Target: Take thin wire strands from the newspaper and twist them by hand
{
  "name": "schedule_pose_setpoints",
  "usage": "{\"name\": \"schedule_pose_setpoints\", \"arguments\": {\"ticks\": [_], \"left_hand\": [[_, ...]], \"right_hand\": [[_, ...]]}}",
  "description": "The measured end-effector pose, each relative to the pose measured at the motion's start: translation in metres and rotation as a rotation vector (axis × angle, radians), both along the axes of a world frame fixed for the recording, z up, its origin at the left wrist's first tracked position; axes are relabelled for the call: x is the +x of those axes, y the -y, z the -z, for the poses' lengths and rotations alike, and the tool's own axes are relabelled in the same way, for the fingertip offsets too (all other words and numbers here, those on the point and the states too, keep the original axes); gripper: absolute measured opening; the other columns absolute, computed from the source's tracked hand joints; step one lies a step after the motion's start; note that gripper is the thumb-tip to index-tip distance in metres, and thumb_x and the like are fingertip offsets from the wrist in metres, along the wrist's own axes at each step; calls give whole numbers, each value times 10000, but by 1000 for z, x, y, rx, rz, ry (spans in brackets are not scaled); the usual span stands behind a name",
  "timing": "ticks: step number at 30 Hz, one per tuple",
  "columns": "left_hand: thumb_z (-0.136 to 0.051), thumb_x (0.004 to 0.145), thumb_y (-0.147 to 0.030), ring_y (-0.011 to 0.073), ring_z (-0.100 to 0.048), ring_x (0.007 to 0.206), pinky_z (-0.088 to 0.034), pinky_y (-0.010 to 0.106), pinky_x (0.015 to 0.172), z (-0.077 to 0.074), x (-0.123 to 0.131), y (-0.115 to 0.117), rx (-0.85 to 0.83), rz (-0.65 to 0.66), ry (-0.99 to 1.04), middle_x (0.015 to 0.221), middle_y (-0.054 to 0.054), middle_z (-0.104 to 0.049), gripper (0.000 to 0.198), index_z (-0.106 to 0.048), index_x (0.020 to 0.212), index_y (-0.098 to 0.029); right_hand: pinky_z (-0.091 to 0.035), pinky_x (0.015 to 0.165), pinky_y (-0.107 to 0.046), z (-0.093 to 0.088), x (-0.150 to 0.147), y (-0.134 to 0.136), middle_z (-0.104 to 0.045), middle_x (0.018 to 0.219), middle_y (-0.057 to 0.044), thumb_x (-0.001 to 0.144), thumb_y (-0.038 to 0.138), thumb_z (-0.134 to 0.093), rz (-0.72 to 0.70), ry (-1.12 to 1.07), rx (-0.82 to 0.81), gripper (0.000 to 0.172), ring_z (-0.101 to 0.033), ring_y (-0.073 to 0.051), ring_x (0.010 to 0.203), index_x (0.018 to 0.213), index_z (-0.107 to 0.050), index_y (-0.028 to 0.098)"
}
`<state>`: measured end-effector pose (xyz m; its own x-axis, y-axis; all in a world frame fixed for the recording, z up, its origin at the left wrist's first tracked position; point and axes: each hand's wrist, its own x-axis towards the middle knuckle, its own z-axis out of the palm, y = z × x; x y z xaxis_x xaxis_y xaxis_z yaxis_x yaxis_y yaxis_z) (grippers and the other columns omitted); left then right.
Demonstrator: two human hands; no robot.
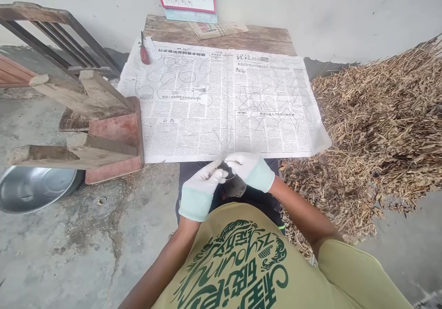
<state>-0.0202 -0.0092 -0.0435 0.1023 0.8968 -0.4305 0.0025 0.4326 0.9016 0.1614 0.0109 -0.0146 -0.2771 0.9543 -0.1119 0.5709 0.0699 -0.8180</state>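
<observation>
My left hand (204,180), in a white glove with a pale green cuff, is closed in a pinch on a thin wire (229,179) that curves in a small loop. My right hand (246,167), gloved alike, pinches the same wire close beside it, just off the table's front edge. Fine ends of wire seem to rise above the fingertips over the paper. A small dark patch shows between the hands; whether it is a held piece or clothing behind, I cannot tell. Several loose, bent thin wires (253,98) lie across the newspaper (193,136).
A red-handled screwdriver (144,54) and a white strip (152,47) lie at the paper's far left corner. Left of the table stand an upturned wooden stool (113,131), a chair (51,14) and a metal basin (37,189). Dry stalks (386,115) are heaped on the right.
</observation>
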Motion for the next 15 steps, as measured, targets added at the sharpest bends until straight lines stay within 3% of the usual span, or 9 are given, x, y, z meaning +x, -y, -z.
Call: {"name": "schedule_pose_setpoints", "arguments": {"ticks": [9, 15], "left_hand": [[-759, 798, -476, 189, -679, 697, -569, 345, 805, -11, 1, -4, 96, -116, -87, 744, 56, -757, 367, -803, 966, -152], [-730, 795, -496, 177, -667, 676, -563, 326, 757, -5, 0, -8, 96, -120, -121, 762, 55, -759, 397, -785, 964, -142]], "right_hand": [[-409, 792, -260, 5, -1, 3, -711, 901, -4, 1005, 211, -490, -15, 20, -19, 243, -609, -139, 837, 892, -706, 202], [-370, 702, -256, -4, -1, 6, -689, 818, -16, 1012, 292, -523, -32, 201, -87, 270, -579, -132, 745, 824, -684, 183]]}}
